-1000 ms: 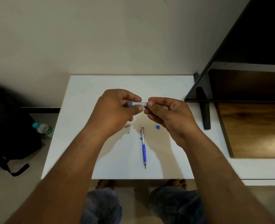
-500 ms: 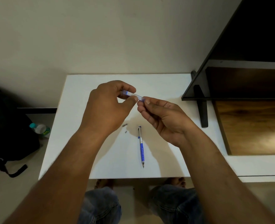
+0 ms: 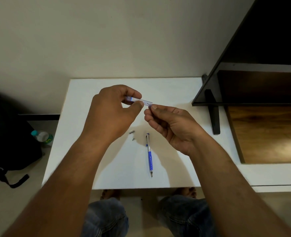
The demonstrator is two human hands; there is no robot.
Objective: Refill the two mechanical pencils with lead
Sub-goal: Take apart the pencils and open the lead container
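A person sits at a white desk (image 3: 93,151). Above it, the left hand (image 3: 110,113) pinches a clear tube (image 3: 142,100), probably the lead case, between thumb and fingers. The right hand (image 3: 173,124) closes its fingertips at the tube's open end, seemingly drawing out a lead; it is too thin to confirm. A blue mechanical pencil (image 3: 149,153) lies on the desk below the tube, two small loose parts (image 3: 132,132) just left of its top. Pulling straight and gently should keep the lead whole.
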